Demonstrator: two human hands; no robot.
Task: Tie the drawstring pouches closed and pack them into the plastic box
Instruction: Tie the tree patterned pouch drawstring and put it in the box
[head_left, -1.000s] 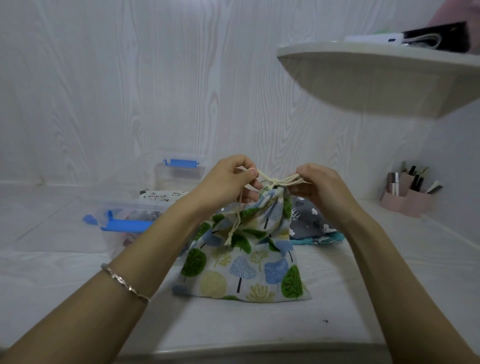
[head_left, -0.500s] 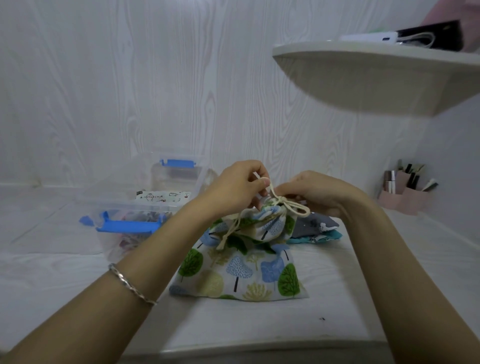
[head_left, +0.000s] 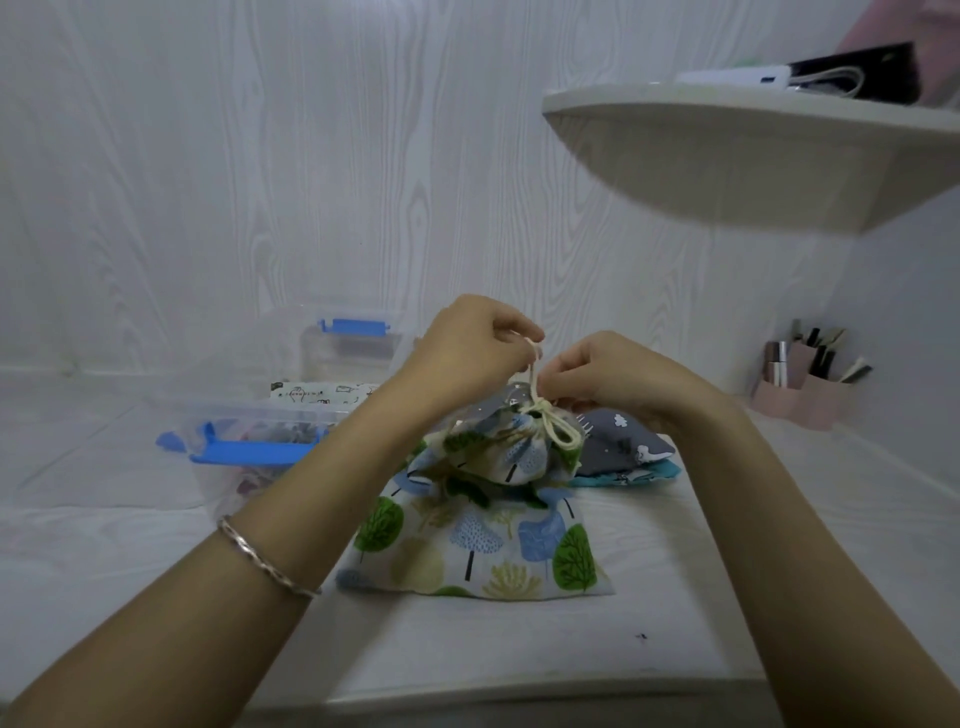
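A tree-print drawstring pouch (head_left: 483, 540) stands on the white table in the middle, its neck gathered. Above the neck, my left hand (head_left: 467, 348) pinches the cream drawstring (head_left: 553, 428) and lifts one strand upward. My right hand (head_left: 613, 374) pinches the cord just beside it, right at the knot. A loop of cord hangs over the pouch's right shoulder. Behind it lie a grey pouch (head_left: 618, 441) and a teal one (head_left: 649, 475). The clear plastic box (head_left: 244, 415) with blue clasps stands open to the left, with pouches inside.
A rounded white shelf (head_left: 727, 156) juts out overhead at the right, carrying a power bank and cable. A pink pen holder (head_left: 805, 384) sits at the far right against the wall. The table's front edge runs close below the pouch.
Both hands came together over the pouch neck from a sideways pull. The cord now forms a knot with a loop, and my left hand has lifted one strand upward.
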